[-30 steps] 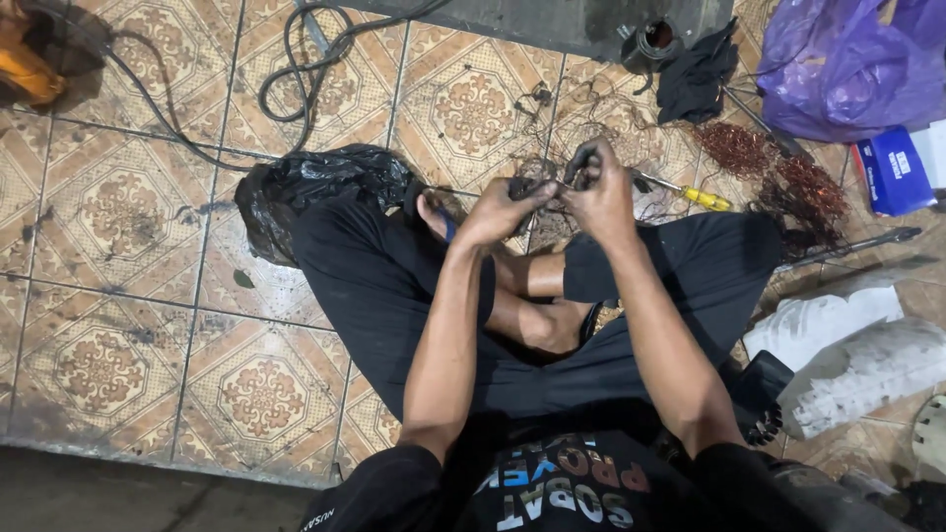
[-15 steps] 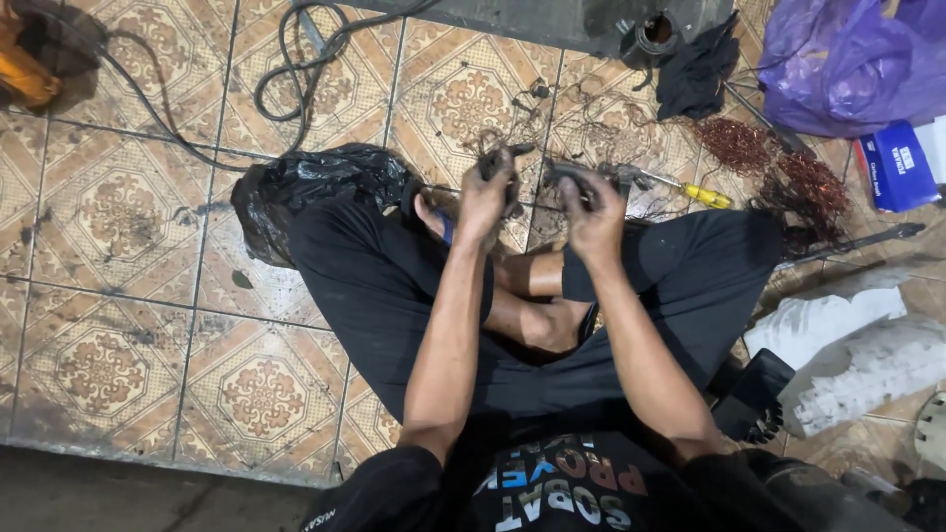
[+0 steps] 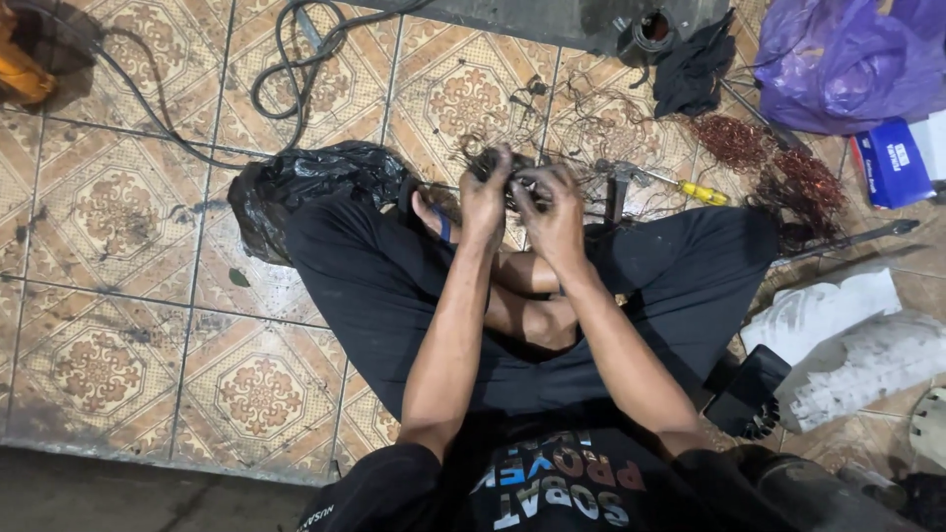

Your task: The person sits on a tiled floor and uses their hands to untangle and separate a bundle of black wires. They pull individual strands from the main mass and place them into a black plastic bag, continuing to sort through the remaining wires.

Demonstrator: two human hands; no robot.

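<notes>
both arms are reaching forward over crossed legs, meeting at upper centre. the left hand (image 3: 485, 197) and right hand (image 3: 554, 212) are pressing together, fingers closing around a dark wire tangle (image 3: 512, 175).

Bare tiled floor (image 3: 118, 325) leftward; black bag (image 3: 305, 187), copper wire (image 3: 734, 143) crowd elsewhere.

Dark tangled wire bundle (image 3: 507, 172), hand-held

1 head camera, looking steeply down, near hands, floor beyond
</notes>
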